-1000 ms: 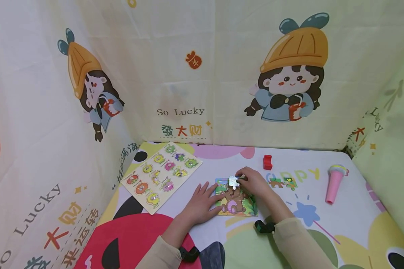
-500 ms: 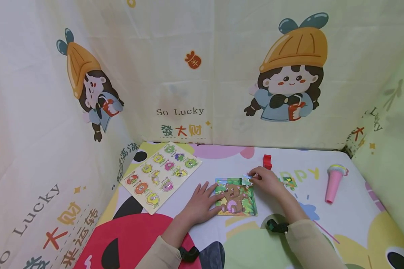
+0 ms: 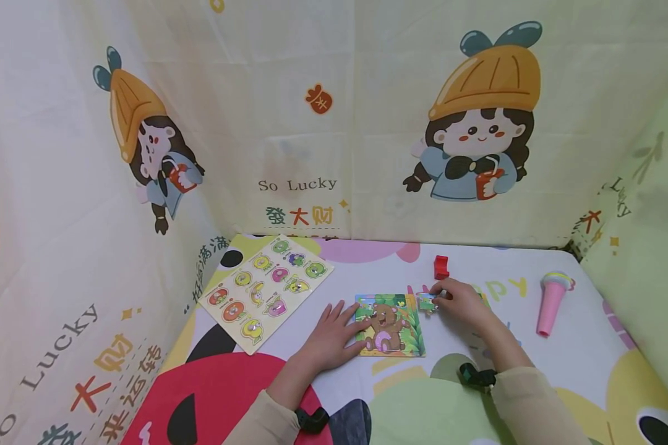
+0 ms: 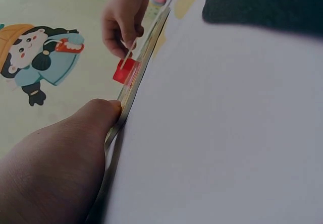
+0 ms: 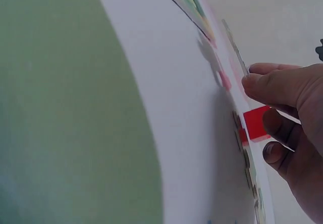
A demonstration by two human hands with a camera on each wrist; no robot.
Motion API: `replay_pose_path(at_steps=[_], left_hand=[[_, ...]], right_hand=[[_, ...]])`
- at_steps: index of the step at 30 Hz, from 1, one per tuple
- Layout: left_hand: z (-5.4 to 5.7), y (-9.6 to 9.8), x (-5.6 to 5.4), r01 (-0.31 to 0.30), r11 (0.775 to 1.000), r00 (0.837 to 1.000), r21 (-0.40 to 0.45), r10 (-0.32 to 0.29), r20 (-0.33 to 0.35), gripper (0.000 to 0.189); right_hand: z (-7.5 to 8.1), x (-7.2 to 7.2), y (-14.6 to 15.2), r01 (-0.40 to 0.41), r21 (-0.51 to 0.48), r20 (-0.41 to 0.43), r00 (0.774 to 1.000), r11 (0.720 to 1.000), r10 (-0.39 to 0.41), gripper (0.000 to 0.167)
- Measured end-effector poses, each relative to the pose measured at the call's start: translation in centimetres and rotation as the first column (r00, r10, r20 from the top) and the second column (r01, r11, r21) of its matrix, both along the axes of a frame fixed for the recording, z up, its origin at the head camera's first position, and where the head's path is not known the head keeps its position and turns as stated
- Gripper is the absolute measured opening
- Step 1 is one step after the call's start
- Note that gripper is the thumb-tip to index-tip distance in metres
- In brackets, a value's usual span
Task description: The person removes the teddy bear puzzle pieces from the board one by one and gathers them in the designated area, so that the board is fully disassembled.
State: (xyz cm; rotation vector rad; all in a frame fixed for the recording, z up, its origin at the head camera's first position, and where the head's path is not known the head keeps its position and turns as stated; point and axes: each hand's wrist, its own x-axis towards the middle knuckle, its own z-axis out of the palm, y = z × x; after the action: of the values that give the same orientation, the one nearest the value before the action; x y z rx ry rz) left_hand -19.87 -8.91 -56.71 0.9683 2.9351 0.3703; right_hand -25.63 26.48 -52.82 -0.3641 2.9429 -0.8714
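Note:
A bear jigsaw puzzle (image 3: pixel 395 334) lies on the table in the head view. My left hand (image 3: pixel 334 337) rests on its left side with fingers spread and fairly straight; in the left wrist view the thumb touches the puzzle's edge. Just off the puzzle's upper right corner, my right hand (image 3: pixel 464 303) pinches a puzzle piece (image 3: pixel 426 303) between thumb and fingertips. Seen edge-on in the right wrist view, that puzzle piece (image 5: pixel 234 45) is held above the table. Loose puzzle pieces (image 5: pixel 247 166) lie beneath the right hand, mostly hidden by it in the head view.
A red plastic block (image 3: pixel 441 267) stands behind the right hand. Farther right lies a pink toy microphone (image 3: pixel 554 303). A board with fruit pictures (image 3: pixel 267 290) lies at the left. Printed cloth walls (image 3: pixel 378 154) rise around the table.
My right hand has moved right, carrying the puzzle piece from over the puzzle's top edge to beside its upper right corner. The piece's silvery face has turned to a colored one. My left hand stays put.

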Motion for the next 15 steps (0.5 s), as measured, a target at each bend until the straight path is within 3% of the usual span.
replay_pose_path(at_steps=[15], left_hand=[[0.13, 0.01, -0.01, -0.004, 1.000, 1.000, 0.009, 0.004, -0.005, 0.053]], right_hand=[[-0.52, -0.08, 1.14, 0.021, 0.009, 0.051, 0.998, 1.000, -0.021, 0.018]])
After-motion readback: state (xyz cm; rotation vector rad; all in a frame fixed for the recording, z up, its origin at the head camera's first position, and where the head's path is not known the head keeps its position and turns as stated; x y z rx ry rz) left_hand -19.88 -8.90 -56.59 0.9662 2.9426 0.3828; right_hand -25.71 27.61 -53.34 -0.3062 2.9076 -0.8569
